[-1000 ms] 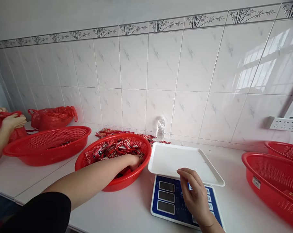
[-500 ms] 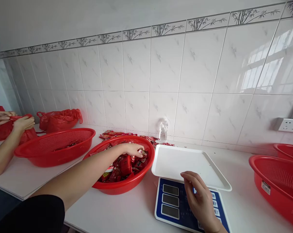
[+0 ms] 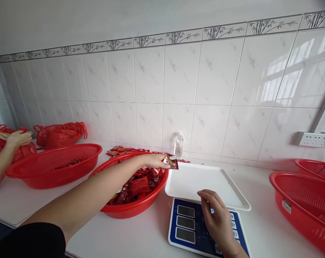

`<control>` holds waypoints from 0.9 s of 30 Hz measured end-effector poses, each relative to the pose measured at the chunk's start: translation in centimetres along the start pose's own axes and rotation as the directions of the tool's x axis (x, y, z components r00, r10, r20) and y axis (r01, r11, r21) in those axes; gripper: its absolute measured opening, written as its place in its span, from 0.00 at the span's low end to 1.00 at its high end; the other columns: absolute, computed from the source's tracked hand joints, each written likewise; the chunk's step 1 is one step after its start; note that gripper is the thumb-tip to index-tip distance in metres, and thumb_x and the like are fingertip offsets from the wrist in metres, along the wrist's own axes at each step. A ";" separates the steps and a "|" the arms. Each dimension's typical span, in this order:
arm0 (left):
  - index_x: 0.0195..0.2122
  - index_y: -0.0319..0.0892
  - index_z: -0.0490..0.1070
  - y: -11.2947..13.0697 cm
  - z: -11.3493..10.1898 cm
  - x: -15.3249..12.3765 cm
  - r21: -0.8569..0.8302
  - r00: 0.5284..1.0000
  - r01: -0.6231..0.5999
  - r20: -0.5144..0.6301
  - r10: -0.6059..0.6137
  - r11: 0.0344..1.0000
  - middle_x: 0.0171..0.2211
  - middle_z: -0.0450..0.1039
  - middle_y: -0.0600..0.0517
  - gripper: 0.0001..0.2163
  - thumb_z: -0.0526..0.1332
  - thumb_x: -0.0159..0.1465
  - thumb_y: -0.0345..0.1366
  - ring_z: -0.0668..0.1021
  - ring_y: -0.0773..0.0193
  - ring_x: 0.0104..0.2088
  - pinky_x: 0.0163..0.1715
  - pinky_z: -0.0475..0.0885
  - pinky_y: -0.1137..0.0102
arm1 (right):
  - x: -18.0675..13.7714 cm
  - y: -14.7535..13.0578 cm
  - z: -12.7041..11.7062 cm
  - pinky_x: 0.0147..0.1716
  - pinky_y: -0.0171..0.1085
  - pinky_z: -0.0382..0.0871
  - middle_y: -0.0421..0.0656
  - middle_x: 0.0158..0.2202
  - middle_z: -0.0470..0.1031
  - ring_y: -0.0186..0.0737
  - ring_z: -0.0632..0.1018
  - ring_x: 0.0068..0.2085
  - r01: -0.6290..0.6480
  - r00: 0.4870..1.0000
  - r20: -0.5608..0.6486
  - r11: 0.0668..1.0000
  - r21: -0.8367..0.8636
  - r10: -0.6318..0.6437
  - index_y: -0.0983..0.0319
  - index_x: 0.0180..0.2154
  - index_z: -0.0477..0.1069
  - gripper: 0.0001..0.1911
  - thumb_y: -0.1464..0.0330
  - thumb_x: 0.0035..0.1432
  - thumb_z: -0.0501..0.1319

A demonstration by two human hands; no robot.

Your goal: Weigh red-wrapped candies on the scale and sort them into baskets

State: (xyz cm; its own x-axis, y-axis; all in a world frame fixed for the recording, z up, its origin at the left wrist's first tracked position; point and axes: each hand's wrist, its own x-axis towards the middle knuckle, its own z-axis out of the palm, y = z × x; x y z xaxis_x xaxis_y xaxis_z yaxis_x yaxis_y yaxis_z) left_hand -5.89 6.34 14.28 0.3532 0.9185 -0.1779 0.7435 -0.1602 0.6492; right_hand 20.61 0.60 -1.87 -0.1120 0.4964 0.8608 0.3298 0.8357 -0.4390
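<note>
My left hand [image 3: 155, 161] pinches a small red packet [image 3: 172, 163] just above the left edge of the white tray [image 3: 194, 181]. That tray sits on a blue and white scale [image 3: 194, 229]. Below my left forearm stands a red basket [image 3: 130, 209] filled with several red packets [image 3: 137, 184]. My right hand [image 3: 217, 218] rests on the scale's blue front panel, fingers bent and loosely apart, with nothing in them.
A second red basket [image 3: 55, 165] stands to the left, near red plastic bags [image 3: 60, 132]. Another person's hands [image 3: 15, 138] grip a red bag at far left. Two red baskets [image 3: 302, 204] stand right. A water bottle [image 3: 179, 146] and a socket [image 3: 313, 139] are by the tiled wall.
My left hand has come up out of the packet basket with one packet and moved right to the tray's edge. My right hand stayed on the scale.
</note>
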 end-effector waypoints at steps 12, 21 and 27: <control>0.54 0.48 0.67 2.8 6.3 4.5 0.439 0.991 -0.097 0.124 0.047 0.893 0.44 0.74 0.51 0.26 0.66 0.53 0.43 0.76 0.59 0.40 0.39 0.70 0.69 | 0.6 0.4 -0.4 0.34 0.35 0.71 0.48 0.42 0.72 0.39 0.75 0.41 -0.026 0.999 -0.018 1.000 0.015 0.026 0.59 0.45 0.69 0.11 0.73 0.66 0.50; 0.47 0.41 0.70 0.5 3.7 3.3 0.200 0.990 -0.081 -0.093 0.102 0.976 0.47 0.73 0.49 0.17 0.62 0.55 0.32 0.77 0.62 0.42 0.40 0.70 0.73 | 0.7 0.6 -0.5 0.36 0.36 0.74 0.48 0.42 0.72 0.40 0.75 0.42 -0.046 0.999 -0.026 0.999 0.023 0.047 0.60 0.43 0.70 0.11 0.71 0.66 0.51; 0.40 0.39 0.70 -4.7 1.0 1.6 0.221 0.949 0.144 -0.307 -0.071 0.965 0.38 0.75 0.47 0.11 0.56 0.57 0.33 0.77 0.58 0.38 0.36 0.70 0.69 | 0.4 0.5 -0.6 0.35 0.35 0.74 0.48 0.42 0.73 0.40 0.75 0.42 -0.056 0.998 -0.025 0.998 0.011 0.057 0.58 0.44 0.71 0.10 0.71 0.65 0.52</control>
State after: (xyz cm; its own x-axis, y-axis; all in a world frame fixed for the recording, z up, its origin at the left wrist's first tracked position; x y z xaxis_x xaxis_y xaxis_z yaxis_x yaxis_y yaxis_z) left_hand -8.27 8.19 10.27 0.1080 0.9941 0.0122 0.8936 -0.1024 0.4370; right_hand 21.26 1.05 -1.62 -0.0699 0.5369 0.8408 0.3250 0.8091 -0.4897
